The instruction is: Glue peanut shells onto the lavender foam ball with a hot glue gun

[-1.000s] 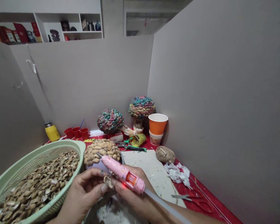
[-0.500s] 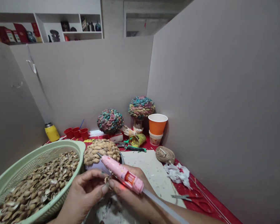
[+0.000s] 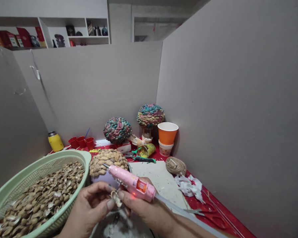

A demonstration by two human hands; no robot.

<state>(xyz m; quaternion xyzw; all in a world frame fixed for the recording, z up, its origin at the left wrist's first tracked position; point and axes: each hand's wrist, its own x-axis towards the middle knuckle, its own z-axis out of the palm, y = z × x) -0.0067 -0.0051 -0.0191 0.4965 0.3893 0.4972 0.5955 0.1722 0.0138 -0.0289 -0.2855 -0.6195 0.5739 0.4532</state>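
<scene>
Shell piece at bottom centre of frame, pinched between left thumb and fingertips, with right thumb and finger also closing on its other side. Right hand bears pink glue gun, nozzle toward upper left, clear stick trailing lower right; whether its remaining fingers clamp the gun, cannot tell. Left hand sits just beside green basket of shells, lower left; shell-covered ball, purple underneath, lies beyond both hands.
</scene>
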